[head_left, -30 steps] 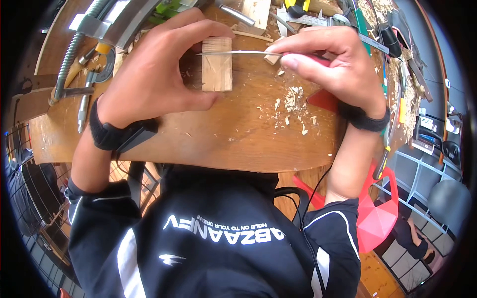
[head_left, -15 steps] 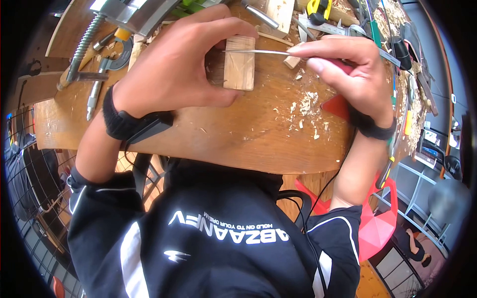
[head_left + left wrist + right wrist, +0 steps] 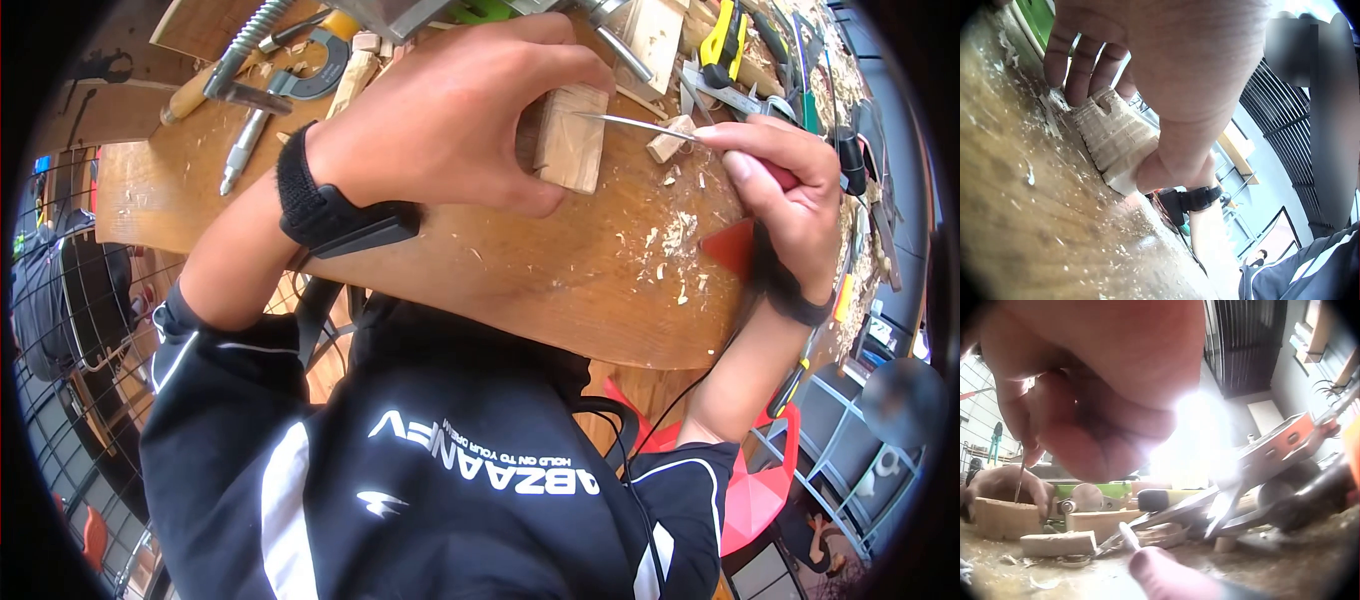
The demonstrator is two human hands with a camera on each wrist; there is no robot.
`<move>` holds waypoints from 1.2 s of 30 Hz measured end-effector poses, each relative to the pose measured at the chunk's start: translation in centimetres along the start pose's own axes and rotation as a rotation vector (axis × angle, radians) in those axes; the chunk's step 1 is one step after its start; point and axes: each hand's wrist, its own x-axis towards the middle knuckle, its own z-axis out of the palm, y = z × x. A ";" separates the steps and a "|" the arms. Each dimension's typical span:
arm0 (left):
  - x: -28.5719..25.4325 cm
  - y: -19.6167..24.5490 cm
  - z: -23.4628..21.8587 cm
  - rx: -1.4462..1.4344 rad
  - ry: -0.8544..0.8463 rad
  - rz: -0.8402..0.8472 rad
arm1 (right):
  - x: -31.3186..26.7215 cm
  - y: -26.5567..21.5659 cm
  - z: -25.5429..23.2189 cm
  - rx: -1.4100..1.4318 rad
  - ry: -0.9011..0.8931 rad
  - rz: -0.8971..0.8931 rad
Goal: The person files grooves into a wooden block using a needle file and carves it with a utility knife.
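A pale rectangular wooden block (image 3: 570,150) stands on the workbench, held at its far and near ends between the fingers and thumb of my left hand (image 3: 450,120). In the left wrist view the block (image 3: 1116,134) shows a notch at its far end and the thumb against its near end. My right hand (image 3: 785,180) pinches a thin metal tool (image 3: 645,127), its reddish handle mostly hidden in the palm. The tool's tip overlaps the block's top face. In the right wrist view the thin tool (image 3: 1019,481) slants down to the block's upper edge.
A small wood offcut (image 3: 670,140) and shavings (image 3: 680,240) lie right of the block. Behind are a micrometer (image 3: 315,75), a clamp screw (image 3: 235,55), a yellow-and-black tool (image 3: 722,45) and calipers (image 3: 735,98). A red triangular piece (image 3: 728,247) sits by my right wrist.
The head view has shifted, so bench and hands appear further right. The tool's tip has drawn back from the block's left edge onto its top face, and the tool slants more. Both grips stay.
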 end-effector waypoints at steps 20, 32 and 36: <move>0.0 0.5 -0.5 -0.030 0.005 -0.005 | -1.1 0.7 -0.4 0.198 0.163 -0.033; 0.0 -0.2 0.2 0.016 0.023 -0.001 | -1.0 -0.4 0.0 0.210 0.152 0.121; 0.1 -0.1 0.2 0.031 0.023 0.013 | -0.5 -0.5 0.6 0.174 0.176 0.015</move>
